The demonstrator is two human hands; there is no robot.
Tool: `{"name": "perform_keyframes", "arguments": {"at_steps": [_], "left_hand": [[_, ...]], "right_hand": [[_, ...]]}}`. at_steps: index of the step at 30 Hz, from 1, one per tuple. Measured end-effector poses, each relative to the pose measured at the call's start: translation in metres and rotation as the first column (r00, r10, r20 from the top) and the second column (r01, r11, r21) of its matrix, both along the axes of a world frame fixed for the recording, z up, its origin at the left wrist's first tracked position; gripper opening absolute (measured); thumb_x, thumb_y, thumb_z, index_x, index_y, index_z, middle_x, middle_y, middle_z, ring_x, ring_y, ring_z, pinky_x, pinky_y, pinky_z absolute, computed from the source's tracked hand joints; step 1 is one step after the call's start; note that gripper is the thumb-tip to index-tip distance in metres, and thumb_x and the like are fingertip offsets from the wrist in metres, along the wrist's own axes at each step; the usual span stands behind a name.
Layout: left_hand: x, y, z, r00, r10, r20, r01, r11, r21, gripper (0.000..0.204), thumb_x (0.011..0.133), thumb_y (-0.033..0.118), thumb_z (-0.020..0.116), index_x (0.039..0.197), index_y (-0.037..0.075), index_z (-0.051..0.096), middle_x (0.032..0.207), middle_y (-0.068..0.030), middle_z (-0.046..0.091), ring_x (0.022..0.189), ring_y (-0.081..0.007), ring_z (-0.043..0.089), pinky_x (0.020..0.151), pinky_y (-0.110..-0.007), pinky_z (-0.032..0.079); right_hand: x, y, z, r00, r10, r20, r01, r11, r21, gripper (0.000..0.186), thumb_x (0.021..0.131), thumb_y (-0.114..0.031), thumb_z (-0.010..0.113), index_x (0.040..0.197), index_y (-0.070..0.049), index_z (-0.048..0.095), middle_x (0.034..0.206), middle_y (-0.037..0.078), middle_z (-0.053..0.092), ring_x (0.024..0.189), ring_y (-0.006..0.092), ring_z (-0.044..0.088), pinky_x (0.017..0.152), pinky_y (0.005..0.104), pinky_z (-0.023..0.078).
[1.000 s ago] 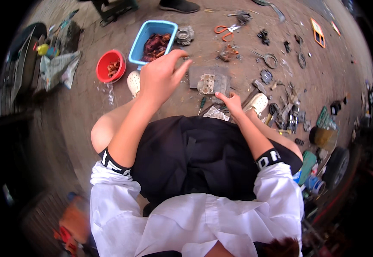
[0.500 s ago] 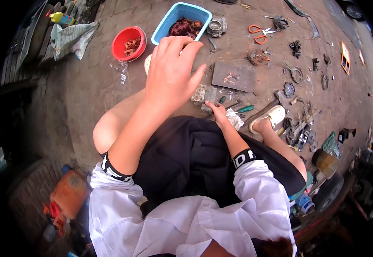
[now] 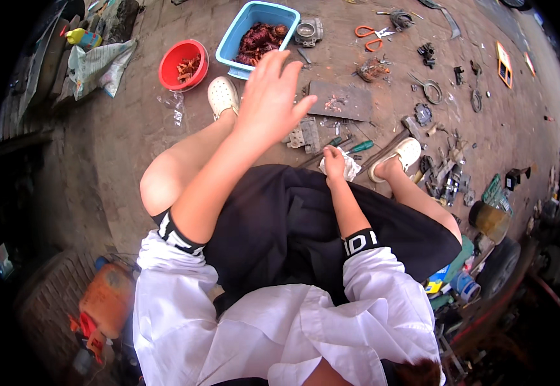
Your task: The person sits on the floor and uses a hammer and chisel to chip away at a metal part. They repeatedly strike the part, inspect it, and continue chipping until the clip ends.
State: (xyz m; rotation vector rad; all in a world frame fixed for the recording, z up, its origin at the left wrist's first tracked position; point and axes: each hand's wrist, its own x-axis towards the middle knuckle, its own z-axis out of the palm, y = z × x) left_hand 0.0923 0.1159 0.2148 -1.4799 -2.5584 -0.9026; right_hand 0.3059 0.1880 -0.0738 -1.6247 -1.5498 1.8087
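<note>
My left hand (image 3: 268, 100) is raised in front of me with its fingers apart, and nothing shows in it. Behind its fingertips stands a blue plastic basin (image 3: 230, 48) holding a tangle of dark reddish wire (image 3: 254, 44). My right hand (image 3: 335, 163) is low by my lap, its fingers curled; what they hold, if anything, is hidden. Crumpled white material (image 3: 351, 168) lies against that hand. Beside it are a green-handled screwdriver (image 3: 361, 147) and a hammer (image 3: 412, 125). A grey metal block (image 3: 304, 134) sits between my hands, partly covered by the left wrist.
A flat dark metal plate (image 3: 351, 101) with coppery scraps lies ahead. To the left stands a red bowl (image 3: 165, 67) of copper-coloured pieces. Orange-handled scissors (image 3: 373, 44), a copper wire coil (image 3: 373, 69) and many metal parts (image 3: 450, 180) are spread to the right.
My right hand has left the metal block and drawn back to the crumpled white material. My left hand stays raised and open, shifting slightly. The whole view has tilted a little.
</note>
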Motion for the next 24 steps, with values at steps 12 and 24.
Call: {"name": "perform_keyframes", "arguments": {"at_steps": [12,24], "left_hand": [[0.205,0.044,-0.177,0.574,-0.191,0.796,0.259,0.965,0.045,0.066,0.092,0.048,0.028,0.131,-0.004,0.035,0.136,-0.0230,0.033,0.132,-0.0290,0.023,0.108,-0.037,0.014],[0.203,0.019,-0.211,-0.639,-0.188,0.746,-0.416,0.900,-0.130,0.070,0.089,0.055,0.035,0.136,0.003,0.030,0.138,-0.0121,0.034,0.127,-0.0223,0.033,0.104,-0.031,0.024]], "right_hand": [[0.044,0.076,0.119,0.673,-0.648,-0.357,0.235,0.645,-0.727,0.091,0.082,-0.069,0.025,0.139,0.001,0.009,0.144,0.014,0.023,0.130,0.0300,0.027,0.106,0.0396,0.021],[0.041,-0.006,0.009,0.964,-0.258,-0.067,0.252,0.963,-0.092,0.054,0.092,-0.042,0.036,0.115,0.005,0.047,0.113,0.019,0.053,0.106,0.0267,0.050,0.092,0.0332,0.036]]}}
